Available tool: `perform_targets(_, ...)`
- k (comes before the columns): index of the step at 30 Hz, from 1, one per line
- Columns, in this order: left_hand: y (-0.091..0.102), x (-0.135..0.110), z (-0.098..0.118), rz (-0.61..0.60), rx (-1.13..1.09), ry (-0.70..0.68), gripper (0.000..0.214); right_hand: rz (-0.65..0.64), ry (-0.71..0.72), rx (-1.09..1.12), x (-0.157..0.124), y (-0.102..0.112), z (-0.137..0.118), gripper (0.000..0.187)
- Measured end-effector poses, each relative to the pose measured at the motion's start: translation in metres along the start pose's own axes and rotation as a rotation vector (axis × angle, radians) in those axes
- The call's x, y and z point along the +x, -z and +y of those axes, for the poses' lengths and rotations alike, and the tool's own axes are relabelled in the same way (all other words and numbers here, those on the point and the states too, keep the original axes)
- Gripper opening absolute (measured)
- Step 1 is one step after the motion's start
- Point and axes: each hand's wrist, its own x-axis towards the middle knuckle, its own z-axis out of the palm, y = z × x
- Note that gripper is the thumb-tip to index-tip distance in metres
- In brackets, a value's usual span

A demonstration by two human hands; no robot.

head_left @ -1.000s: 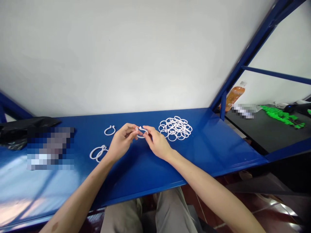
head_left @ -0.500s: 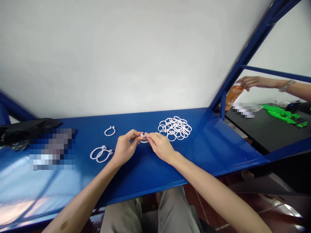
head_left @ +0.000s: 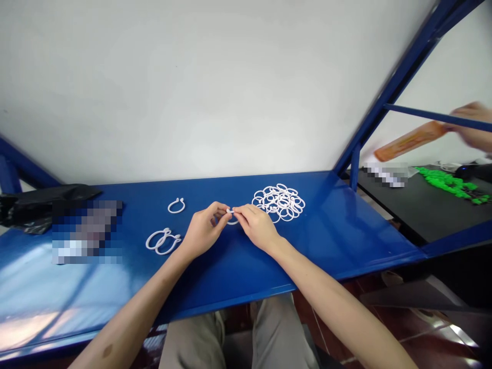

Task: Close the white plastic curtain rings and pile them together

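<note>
Blue metal surface (head_left: pixel 338 241): one white plastic ring (head_left: pixel 232 223) between your left hand (head_left: pixel 203 230) and right hand (head_left: pixel 257 228), fingers (head_left: pixel 237 209) pinching its far end.

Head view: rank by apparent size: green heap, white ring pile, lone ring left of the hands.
1. Too close to rank: Green heap, longer but thinner and farther off, and white ring pile, more compact.
2. Lone white ring, clearly smallest.
</note>
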Motion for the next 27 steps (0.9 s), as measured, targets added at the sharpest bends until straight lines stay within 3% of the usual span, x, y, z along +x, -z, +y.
perform_targets(12, -0.003, 0.0, -0.004, -0.011, 0.008, -0.002, 0.018, -0.015, -0.009, 0.018, 0.0, 0.004, 0.0, 0.02)
perform_targets(21, 0.001, 0.001, -0.006, -0.04, 0.069, 0.018, 0.029, 0.024, -0.019, 0.007, 0.003, 0.007, 0.003, 0.023)
perform_targets(24, 0.006, 0.005, -0.017, 0.038, 0.252, 0.028, 0.036, 0.12, -0.059, -0.039, 0.007, 0.017, 0.019, 0.027)
perform_targets(27, 0.013, 0.008, -0.031, 0.11, 0.598, 0.077, 0.046, 0.241, -0.152, -0.135, 0.009, 0.036, 0.045, 0.028)
